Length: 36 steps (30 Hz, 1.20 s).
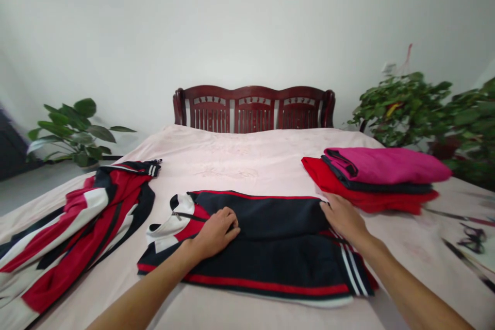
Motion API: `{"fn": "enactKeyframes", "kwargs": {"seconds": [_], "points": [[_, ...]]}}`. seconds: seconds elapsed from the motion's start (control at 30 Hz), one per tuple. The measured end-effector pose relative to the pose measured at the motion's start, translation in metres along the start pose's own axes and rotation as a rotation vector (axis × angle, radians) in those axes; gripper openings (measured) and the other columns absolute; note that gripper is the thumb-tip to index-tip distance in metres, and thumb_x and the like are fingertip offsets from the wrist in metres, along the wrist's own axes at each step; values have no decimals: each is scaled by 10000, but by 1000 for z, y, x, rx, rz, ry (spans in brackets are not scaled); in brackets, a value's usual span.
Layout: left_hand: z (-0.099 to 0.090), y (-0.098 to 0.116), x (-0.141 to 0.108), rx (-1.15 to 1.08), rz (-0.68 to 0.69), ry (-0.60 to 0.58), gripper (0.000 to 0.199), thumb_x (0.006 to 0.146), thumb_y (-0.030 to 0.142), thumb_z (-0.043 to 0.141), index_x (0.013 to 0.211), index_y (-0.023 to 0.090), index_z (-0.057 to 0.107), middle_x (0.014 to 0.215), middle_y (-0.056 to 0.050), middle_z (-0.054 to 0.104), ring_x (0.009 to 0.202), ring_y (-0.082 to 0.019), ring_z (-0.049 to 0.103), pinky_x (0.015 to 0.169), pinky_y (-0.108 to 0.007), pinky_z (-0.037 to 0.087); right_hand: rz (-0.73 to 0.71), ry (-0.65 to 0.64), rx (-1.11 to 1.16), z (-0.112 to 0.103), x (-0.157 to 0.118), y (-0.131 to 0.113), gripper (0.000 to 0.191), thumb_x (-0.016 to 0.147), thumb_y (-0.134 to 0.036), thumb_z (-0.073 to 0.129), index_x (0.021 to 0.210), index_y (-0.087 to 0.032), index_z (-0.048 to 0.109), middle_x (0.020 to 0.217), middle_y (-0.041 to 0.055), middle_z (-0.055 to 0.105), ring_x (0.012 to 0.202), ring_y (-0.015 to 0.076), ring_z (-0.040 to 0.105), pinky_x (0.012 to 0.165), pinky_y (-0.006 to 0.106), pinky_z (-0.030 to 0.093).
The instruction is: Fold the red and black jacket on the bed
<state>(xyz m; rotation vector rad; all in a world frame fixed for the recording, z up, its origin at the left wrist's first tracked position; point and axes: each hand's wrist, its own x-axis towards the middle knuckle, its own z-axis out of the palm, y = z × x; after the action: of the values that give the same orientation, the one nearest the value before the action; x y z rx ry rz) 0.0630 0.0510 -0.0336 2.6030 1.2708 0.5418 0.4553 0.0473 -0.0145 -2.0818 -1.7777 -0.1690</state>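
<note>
Touching: your left grip (216, 232) and right grip (342, 216) both lie on the navy track jacket (266, 216), well apart.
Left grip: flat beside the collar, fingers together and lightly curved, pinching nothing.
Right grip: flat at the jacket's far edge, fingers slightly spread, pinching nothing, and just beside the stacked clothes.
Jacket: folded over on itself in the middle of the bed, in smooth synthetic fabric with red piping, white sleeve stripes and a white-and-red stand collar.
Zip: a black zip (189, 215) runs from the collar.
Left of you: a red-and-white track jacket (77, 237) lies loosely spread, with navy panels.
Right of you: a stack of folded clothes (371, 178), magenta over navy over red.
Bed: a pale pink sheet (240, 160), softly creased, before a dark red wooden headboard (253, 108) with slats.
Corners: leafy potted plants (73, 131) and (402, 108) on either side.
</note>
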Motion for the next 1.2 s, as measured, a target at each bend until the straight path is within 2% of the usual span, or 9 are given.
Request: {"fn": "enactKeyframes", "kwargs": {"seconds": [0.1, 0.17, 0.27, 0.43, 0.63, 0.73, 0.93, 1.07, 1.2], "points": [[1, -3, 10, 57, -3, 93, 241, 989, 363, 468, 1019, 217, 657, 1213, -76, 633, 1161, -228, 584, 1014, -386, 450, -167, -50, -170, 14, -7, -40, 578, 988, -389, 350, 1488, -118, 456, 1546, 158, 446, 1446, 331, 366, 1172, 499, 301], [7, -9, 15, 154, -1, 108, 331, 985, 414, 486, 1211, 223, 635, 1404, -105, 567, 1361, -289, 464, 1139, -480, 350, -167, -130, -233, 28, -13, -54, 601, 994, -442, 339, 1523, -168, 414, 1584, 130, 395, 1474, 341, 312, 1176, 541, 272], [20, -25, 16, 260, -83, 44, 524, 987, 517, 446, 1436, 253, 506, 1553, -119, 449, 1471, -343, 332, 1187, -587, 247, -137, -252, -285, 46, -20, -54, 593, 994, -454, 329, 1525, -205, 415, 1594, 102, 384, 1489, 314, 289, 1194, 561, 218], [24, -55, 9, 335, -147, -4, 598, 997, 582, 355, 1513, 288, 424, 1607, -115, 369, 1489, -339, 309, 1201, -565, 230, -125, -288, -325, 60, -20, -42, 612, 993, -452, 286, 1544, -202, 376, 1611, 74, 354, 1505, 258, 257, 1220, 524, 157], [-5, -75, -8, 287, -243, -50, 559, 970, 470, 492, 1490, 266, 460, 1598, -122, 383, 1503, -313, 285, 1211, -555, 193, -127, -257, -307, 65, -18, -41, 636, 973, -471, 306, 1539, -192, 386, 1605, 86, 365, 1500, 267, 269, 1210, 539, 169], [-29, -85, -28, 245, -320, -7, 541, 906, 362, 589, 1436, 277, 521, 1581, -99, 421, 1466, -290, 365, 1199, -480, 253, -142, -260, -258, 66, -17, -39, 622, 965, -444, 326, 1521, -179, 414, 1590, 107, 389, 1494, 283, 283, 1203, 563, 166], [-77, -124, -85, 173, -700, 162, 392, 941, 222, 404, 1241, 168, 651, 1263, -129, 690, 1178, -238, 637, 978, -330, 468, -96, -283, -213, 59, -13, -45, 584, 958, -410, 370, 1483, -173, 464, 1578, 128, 407, 1487, 307, 292, 1196, 597, 155], [-79, -141, -100, 66, -807, 130, 319, 928, 337, 469, 996, 166, 729, 1011, -90, 772, 974, -230, 711, 818, -274, 504, -111, -227, -196, 42, -22, -97, 507, 931, -268, 406, 1403, -159, 557, 1522, 141, 484, 1454, 329, 346, 1167, 593, 236], [-74, -141, -96, 18, -825, 62, 230, 798, 259, 612, 976, 185, 737, 915, -57, 781, 875, -229, 721, 752, -267, 504, -411, -174, 59, 34, -58, -184, 488, 938, -241, 416, 1399, -191, 570, 1496, 101, 523, 1433, 255, 394, 1190, 472, 269]]}}
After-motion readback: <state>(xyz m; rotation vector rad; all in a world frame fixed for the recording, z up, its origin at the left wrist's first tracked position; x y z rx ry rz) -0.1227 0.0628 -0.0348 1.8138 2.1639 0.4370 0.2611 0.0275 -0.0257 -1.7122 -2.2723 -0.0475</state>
